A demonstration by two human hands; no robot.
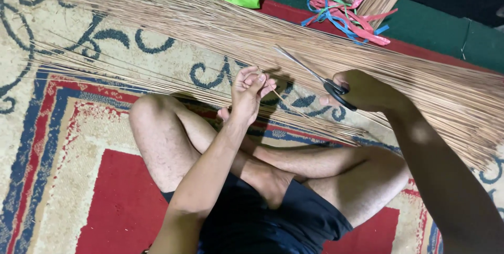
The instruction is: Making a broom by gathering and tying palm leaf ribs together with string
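Two hands | left hand (pixel 249 92) pinches thin stick (pixel 278 96) | right hand (pixel 365 91) fingers curled through black scissors (pixel 315 78), blades together.

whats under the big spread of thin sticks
A patterned carpet lies under the thin sticks, showing through gaps. Where they pile densely, near the scissors, it's hidden.

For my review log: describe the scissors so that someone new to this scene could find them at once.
Start at the broad spread of thin tan sticks lying across the patterned rug. The right hand holds the scissors over them: the only metal thing here, silver blades, black handles.
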